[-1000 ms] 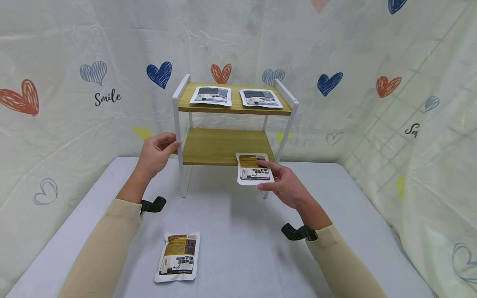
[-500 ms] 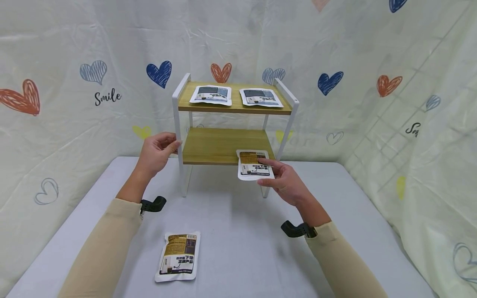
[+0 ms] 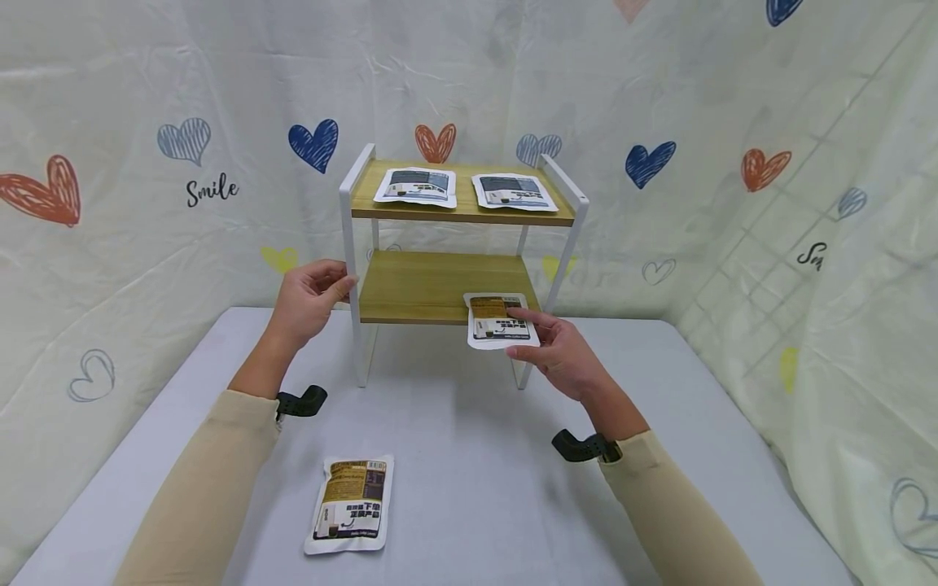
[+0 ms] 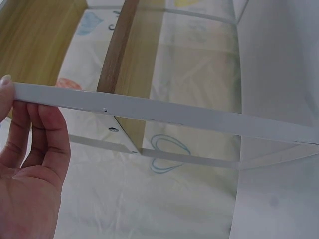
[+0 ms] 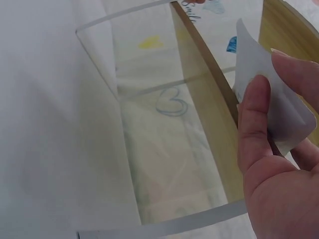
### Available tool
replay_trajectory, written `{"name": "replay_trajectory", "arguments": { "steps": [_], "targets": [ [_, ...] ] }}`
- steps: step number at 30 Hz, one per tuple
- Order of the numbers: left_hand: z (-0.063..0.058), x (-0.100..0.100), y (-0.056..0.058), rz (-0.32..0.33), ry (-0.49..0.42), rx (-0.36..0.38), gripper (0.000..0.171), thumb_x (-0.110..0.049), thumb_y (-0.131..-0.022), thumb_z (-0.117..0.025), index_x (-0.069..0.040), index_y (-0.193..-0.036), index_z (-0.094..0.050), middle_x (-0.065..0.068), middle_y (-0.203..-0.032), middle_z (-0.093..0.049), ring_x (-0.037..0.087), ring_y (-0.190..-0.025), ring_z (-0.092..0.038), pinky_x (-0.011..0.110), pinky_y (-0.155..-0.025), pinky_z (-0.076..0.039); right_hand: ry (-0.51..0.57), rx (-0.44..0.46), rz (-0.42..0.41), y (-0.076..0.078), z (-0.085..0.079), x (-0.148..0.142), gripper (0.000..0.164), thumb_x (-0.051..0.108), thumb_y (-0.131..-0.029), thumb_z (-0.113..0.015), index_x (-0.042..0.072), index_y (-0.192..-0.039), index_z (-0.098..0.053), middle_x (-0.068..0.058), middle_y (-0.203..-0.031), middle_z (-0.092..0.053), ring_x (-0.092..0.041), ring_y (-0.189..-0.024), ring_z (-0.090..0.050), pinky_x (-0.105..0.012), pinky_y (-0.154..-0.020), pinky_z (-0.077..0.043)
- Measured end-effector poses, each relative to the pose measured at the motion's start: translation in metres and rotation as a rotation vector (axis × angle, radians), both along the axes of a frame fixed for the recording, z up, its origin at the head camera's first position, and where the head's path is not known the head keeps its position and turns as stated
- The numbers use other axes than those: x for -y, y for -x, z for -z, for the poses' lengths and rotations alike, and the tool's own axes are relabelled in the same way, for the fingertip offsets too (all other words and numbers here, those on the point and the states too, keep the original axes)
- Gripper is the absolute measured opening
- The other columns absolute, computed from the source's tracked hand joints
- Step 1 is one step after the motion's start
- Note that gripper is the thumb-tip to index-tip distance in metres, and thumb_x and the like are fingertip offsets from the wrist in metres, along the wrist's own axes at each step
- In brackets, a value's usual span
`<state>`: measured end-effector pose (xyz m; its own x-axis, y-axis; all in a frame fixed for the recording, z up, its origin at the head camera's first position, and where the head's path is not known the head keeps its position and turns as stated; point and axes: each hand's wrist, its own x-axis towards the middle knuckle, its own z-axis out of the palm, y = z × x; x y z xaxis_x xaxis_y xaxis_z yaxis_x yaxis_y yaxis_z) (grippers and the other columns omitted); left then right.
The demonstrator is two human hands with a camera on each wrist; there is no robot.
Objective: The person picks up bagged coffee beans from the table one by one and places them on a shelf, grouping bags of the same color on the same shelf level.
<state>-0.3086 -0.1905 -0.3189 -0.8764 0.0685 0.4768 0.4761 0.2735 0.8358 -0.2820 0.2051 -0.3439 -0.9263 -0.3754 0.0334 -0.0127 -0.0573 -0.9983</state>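
Note:
My right hand (image 3: 560, 352) pinches a white flat pouch (image 3: 498, 323) with a brown-and-gold label by its right side. The pouch overlaps the front right edge of the lower wooden shelf (image 3: 432, 281). In the right wrist view the pouch (image 5: 284, 109) shows its plain back, with fingers and thumb on both faces. My left hand (image 3: 308, 301) grips the white left upright of a two-tier rack (image 3: 355, 342); in the left wrist view the thumb and curled fingers take the white bar (image 4: 164, 108) from either side.
Two white pouches with blue labels, one on the left (image 3: 416, 188) and one on the right (image 3: 513, 193), lie on the rack's top shelf (image 3: 462, 213). Another brown-labelled pouch (image 3: 350, 505) lies on the white table (image 3: 469, 488) near the front. A heart-printed curtain (image 3: 242, 98) hangs behind.
My right hand has moved the pouch slightly up and away, farther over the lower shelf's front edge. The left hand has stayed on the upright.

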Motion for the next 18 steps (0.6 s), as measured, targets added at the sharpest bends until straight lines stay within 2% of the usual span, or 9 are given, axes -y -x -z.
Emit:
{"name": "replay_trajectory", "arguments": {
  "steps": [6, 13, 18],
  "targets": [
    [0.0014, 0.0001, 0.0007, -0.003, -0.006, 0.002, 0.033, -0.023, -0.098, -0.071, 0.001, -0.12, -0.071, -0.014, -0.094, -0.071, 0.008, -0.081, -0.069, 0.018, -0.078, -0.06, 0.001, 0.0, 0.017, 0.002, 0.0014, -0.0004, 0.07, -0.009, -0.091, -0.07, 0.009, -0.154, -0.045, -0.017, -0.156, -0.039, -0.026, -0.133, -0.05, -0.02, -0.093, -0.058],
    [0.0026, 0.0004, 0.0018, -0.012, -0.012, -0.005, 0.032, -0.024, -0.098, -0.071, -0.001, -0.12, -0.072, -0.015, -0.094, -0.072, 0.008, -0.082, -0.069, 0.018, -0.078, -0.06, 0.004, 0.003, 0.048, 0.002, -0.0005, 0.002, 0.07, -0.007, -0.091, -0.071, 0.008, -0.154, -0.045, -0.017, -0.156, -0.038, -0.027, -0.133, -0.048, -0.019, -0.091, -0.057],
    [0.0019, 0.0007, 0.0013, -0.012, -0.005, -0.006, 0.032, -0.024, -0.098, -0.07, -0.001, -0.121, -0.071, -0.014, -0.096, -0.072, 0.008, -0.082, -0.069, 0.018, -0.078, -0.06, 0.015, 0.002, 0.067, 0.0035, -0.0002, 0.0034, 0.067, -0.007, -0.092, -0.07, 0.007, -0.153, -0.047, -0.017, -0.156, -0.041, -0.025, -0.13, -0.052, -0.019, -0.089, -0.058]
  ]
}}
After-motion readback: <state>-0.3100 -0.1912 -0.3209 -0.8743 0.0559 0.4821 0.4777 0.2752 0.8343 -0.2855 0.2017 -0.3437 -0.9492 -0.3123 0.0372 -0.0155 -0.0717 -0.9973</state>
